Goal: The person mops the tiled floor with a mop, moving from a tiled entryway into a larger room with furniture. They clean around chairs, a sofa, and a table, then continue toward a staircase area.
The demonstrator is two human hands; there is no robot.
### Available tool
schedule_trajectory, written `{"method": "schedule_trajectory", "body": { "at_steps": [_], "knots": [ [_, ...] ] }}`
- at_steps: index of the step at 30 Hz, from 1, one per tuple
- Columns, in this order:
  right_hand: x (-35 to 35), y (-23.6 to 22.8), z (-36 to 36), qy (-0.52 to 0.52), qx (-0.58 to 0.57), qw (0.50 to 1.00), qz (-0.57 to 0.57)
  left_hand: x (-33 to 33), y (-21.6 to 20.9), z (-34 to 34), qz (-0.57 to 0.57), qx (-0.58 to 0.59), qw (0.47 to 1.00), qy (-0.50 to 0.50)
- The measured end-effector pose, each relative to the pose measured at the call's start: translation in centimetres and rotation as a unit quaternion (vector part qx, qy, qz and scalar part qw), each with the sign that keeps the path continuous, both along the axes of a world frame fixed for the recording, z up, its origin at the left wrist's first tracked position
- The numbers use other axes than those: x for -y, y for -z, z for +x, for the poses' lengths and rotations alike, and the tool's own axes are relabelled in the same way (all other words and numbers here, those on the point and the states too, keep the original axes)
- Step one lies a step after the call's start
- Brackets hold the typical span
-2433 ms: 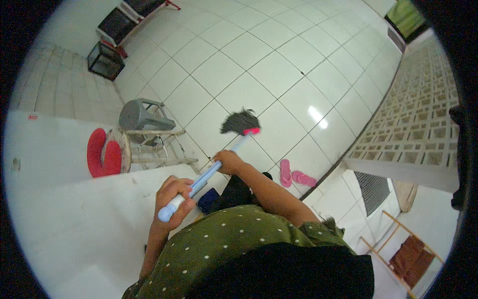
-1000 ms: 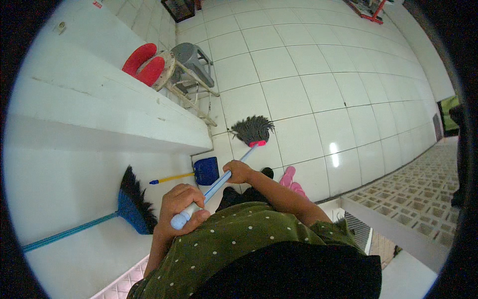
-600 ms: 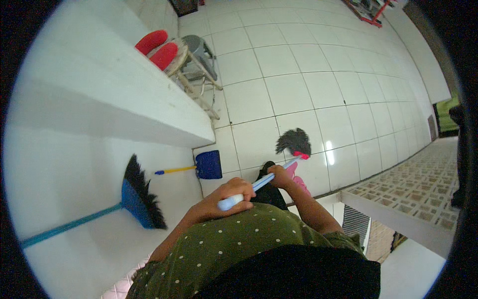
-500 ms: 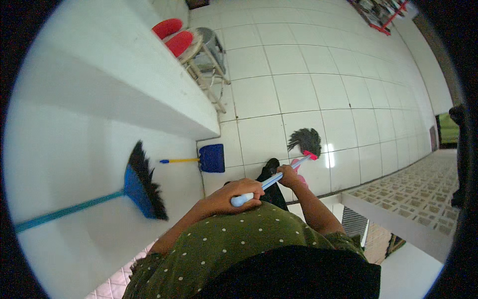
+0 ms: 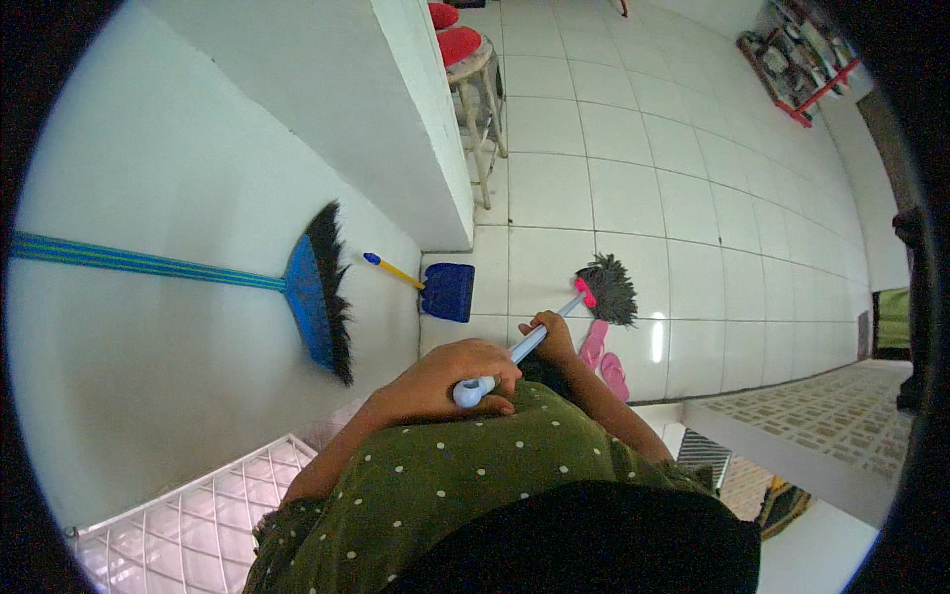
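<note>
the step in hand looks to be a mopping stroke over the white tiled floor [image 5: 653,203]; the mop [image 5: 614,282] slants from near left to far right, its grey strands [image 5: 619,301] spread on the tiles just beyond the pink sandals [image 5: 592,345]; whether strands and sandals touch, i cannot tell; the left hand [image 5: 445,374] is closed round the top of the handle [image 5: 529,343], beside its pale blue end knob [image 5: 467,395]; the right hand [image 5: 553,337] is wrapped round it lower down, towards the pink collar [image 5: 585,293]; the next move seems to call for a firm hold from both, the left as pivot, the right as guide; a path to the far right would spare the sandals, while a leftward sweep should stop short of the blue dustpan [image 5: 448,294]
</note>
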State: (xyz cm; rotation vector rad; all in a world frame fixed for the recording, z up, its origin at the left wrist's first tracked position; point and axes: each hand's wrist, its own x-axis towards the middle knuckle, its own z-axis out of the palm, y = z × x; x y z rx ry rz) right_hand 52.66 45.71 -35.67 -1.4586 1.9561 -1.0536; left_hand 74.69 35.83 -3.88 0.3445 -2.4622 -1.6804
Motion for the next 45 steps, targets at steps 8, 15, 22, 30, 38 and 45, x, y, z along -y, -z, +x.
{"method": "schedule_trajectory", "body": {
  "at_steps": [8,15,22,30,38,45],
  "knots": [
    [-0.5,-2.5,-4.7,-0.045,0.072,0.996,0.041,-2.8,-0.2,-5.3,0.067,-0.096,0.988,-0.103],
    [-1.2,-3.0,-7.3,-0.084,0.082,0.991,0.063,-4.7,3.1,-3.4,0.002,0.062,0.962,-0.266],
    [-0.2,-1.7,-9.2,-0.096,0.091,0.991,0.026,-8.1,2.6,4.0,-0.056,0.203,0.848,-0.486],
    [-1.3,-2.2,-8.1,-0.086,0.083,0.992,-0.026,-7.1,2.2,-9.3,0.062,-0.067,0.965,-0.246],
    [-2.2,-1.7,-7.4,0.033,0.089,0.994,-0.06,-3.1,2.4,-12.5,0.057,-0.168,0.984,-0.013],
    [5.1,-1.8,2.1,0.079,0.014,0.98,-0.18,3.8,0.9,-3.4,0.001,-0.102,0.993,0.062]
  ]
}}
